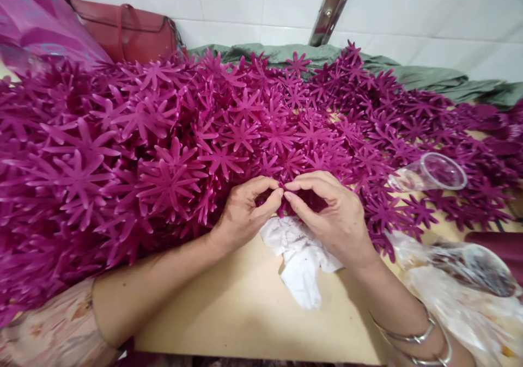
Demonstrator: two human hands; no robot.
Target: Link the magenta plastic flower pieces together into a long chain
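Observation:
My left hand (pixel 245 209) and my right hand (pixel 337 209) meet fingertip to fingertip at the near edge of a big heap of magenta star-shaped artificial flower pieces (pixel 167 187). Both hands are closed in a pinch, thumb against forefinger. A little magenta shows at and just under the fingertips, but what they pinch is too small and covered to make out. Below the hands, a crumpled white cloth or tissue (pixel 300 280) lies on the pale tabletop (pixel 229 312).
A clear plastic cup (pixel 443 172) lies tipped among the pieces at right. Nearer stand clear plastic bags (pixel 461 296) with a dark-filled container. Behind the heap are a red handbag (pixel 126 32), a pink plastic bag (pixel 44 24), green fabric (pixel 425 78) and a tiled wall.

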